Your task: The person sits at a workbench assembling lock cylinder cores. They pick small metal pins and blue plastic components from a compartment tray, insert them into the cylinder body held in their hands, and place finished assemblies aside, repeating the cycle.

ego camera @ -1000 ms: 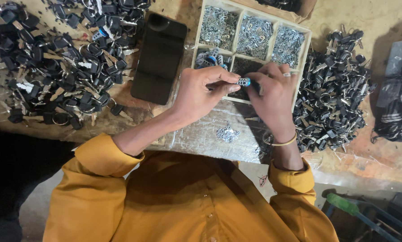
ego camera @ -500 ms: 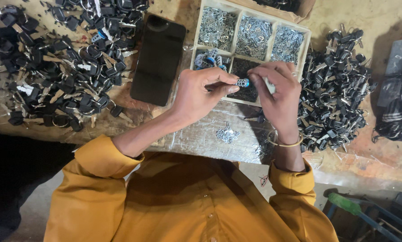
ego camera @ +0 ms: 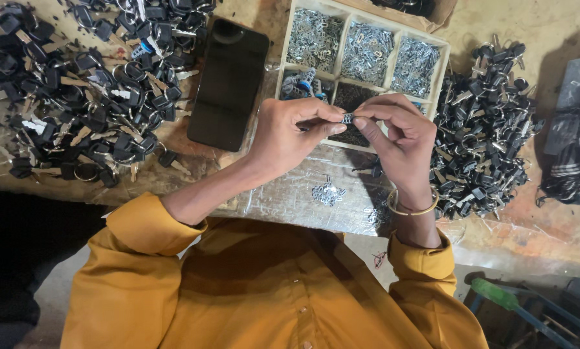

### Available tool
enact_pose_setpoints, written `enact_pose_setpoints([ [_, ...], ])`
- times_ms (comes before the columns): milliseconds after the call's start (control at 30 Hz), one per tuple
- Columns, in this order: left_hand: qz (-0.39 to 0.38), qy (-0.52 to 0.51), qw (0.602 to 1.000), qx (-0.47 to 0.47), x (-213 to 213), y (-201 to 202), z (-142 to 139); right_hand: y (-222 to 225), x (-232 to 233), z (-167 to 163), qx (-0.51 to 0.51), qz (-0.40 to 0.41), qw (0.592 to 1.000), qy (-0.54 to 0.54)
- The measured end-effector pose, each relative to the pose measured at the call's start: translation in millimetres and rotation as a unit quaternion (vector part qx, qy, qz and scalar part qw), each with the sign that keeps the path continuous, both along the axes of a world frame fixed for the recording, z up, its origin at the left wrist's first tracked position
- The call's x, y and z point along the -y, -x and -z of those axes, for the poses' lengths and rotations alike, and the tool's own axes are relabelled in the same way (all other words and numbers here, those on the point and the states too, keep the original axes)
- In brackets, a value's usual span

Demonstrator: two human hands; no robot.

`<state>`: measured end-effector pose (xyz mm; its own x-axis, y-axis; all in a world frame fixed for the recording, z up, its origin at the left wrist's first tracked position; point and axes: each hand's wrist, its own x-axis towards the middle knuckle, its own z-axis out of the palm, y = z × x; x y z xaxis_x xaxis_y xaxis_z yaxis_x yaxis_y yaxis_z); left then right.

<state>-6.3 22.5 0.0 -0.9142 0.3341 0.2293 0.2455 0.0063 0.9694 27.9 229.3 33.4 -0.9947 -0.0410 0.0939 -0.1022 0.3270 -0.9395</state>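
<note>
Head view: I saw the left hand (ego camera: 283,136) and right hand (ego camera: 400,139) pinching one small metal piece (ego camera: 347,118) over the sorting tray (ego camera: 339,35). Heaps of black keys (ego camera: 481,142) lay waiting.

Mustard-yellow button-up shirt sleeves (ego camera: 141,226) fill six o'clock. A glossy black flat phone (ego camera: 228,84) lies at eleven o'clock, beside a heap of black-headed, silver-bladed keys (ego camera: 76,84) at ten o'clock. A pale cream wooden divided tray (ego camera: 283,64) at twelve o'clock holds shiny silver metal bits. A thin gold bangle (ego camera: 409,208) circles the wrist at four o'clock. A black-and-white checked cloth (ego camera: 578,161) sits at three o'clock. A bright green handle (ego camera: 497,294) shows at five o'clock.
</note>
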Motion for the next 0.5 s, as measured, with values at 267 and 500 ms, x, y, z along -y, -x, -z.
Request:
enact_pose_setpoints([
  [267,-0.009,0.024,1.0,-0.008,-1,-4,1,-5,8,-20,-0.199,-0.05,0.931,-0.302],
  [500,-0.005,0.03,0.999,-0.013,-1,-4,0,-4,5,-20,-0.054,-0.012,0.984,-0.167],
])
